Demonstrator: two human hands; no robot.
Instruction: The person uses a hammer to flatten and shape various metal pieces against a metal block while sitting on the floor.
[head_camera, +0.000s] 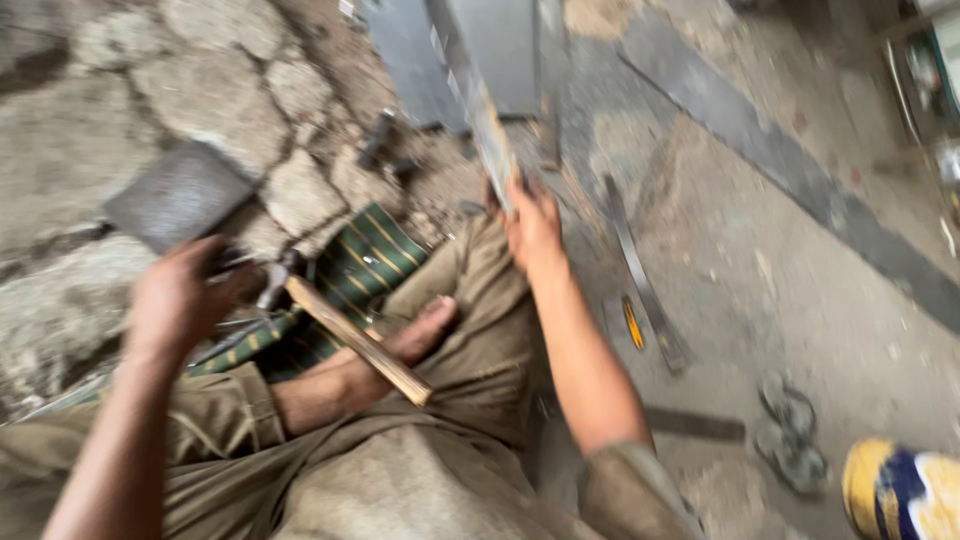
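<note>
You sit on the cracked stone and dirt floor (800, 300), legs folded in loose khaki trousers (440, 470), one bare foot (415, 338) tucked up on a green striped cloth (365, 250).

The largest piece in hand is the long grey metal sheet (480, 90), standing on edge near the top middle of the floor and leaning toward you. Your right hand (533, 225) is closed around its lower end, fingers wrapped tight, holding it up. As far as the blurred view shows, the sheet looks flat and unworked at the grip, so the job seems to be at an early or middle stage, with the striking not yet done here.

A dark flat metal plate (180, 195) lies at the left edge of the floor, just beyond your left hand (180, 300). That hand is curled shut at the head end of a wooden-handled hammer (350, 335), whose shaft slants down across your shin.

A thin metal strip (640, 280) lies beside your right forearm, well apart from the hammer.
</note>
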